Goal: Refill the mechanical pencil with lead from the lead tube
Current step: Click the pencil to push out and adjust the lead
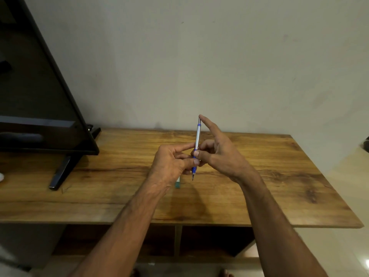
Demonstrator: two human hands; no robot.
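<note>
Silver-barrelled mechanical pencil with a blue grip stands upright above the wooden table, pinched by the left hand and right hand, whose forefinger caps its top. The small green lead tube lies beneath; a hard press could jolt the pencil loose.

A pencil with a silver upper barrel and a bright blue grip, ending in a dark metallic tip. Beneath it, a table of warm honey-brown wood, streaked with darker brown grain and a few dark knots. Just below the pencil's tip on the table, a small teal-green piece, mostly hidden. Far left of the pencil, a glossy black screen on black legs. Behind the table, a plain pale grey-beige wall with faint smudges.
</note>
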